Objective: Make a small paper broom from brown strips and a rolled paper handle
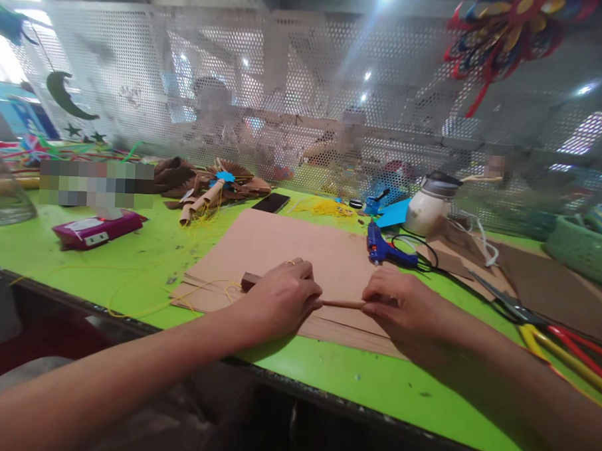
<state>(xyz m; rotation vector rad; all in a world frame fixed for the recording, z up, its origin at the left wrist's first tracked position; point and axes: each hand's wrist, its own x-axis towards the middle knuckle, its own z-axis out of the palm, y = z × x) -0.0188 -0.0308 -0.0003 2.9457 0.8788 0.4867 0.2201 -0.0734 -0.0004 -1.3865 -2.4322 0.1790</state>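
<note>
Between my two hands runs a thin, light-brown stick-like piece (343, 304), perhaps rolled paper. My left hand (286, 298) pinches its left part, and my right hand (395, 299) grips its right end with curled fingers. Both hands are above a stack of brown paper sheets (290, 242). A darker brown block-like piece (250, 282) shows behind my left hand; whether that hand touches it I cannot tell. Yellow string (198, 289) trails over the left side of the paper.
A blue glue gun (387, 248) lies beyond my right hand. Scissors with red and yellow handles (536, 322) are at the right. Further back are a phone (271, 203), brown paper craft pieces (202, 201), a white bottle (430, 208) and a purple tissue pack (98, 228).
</note>
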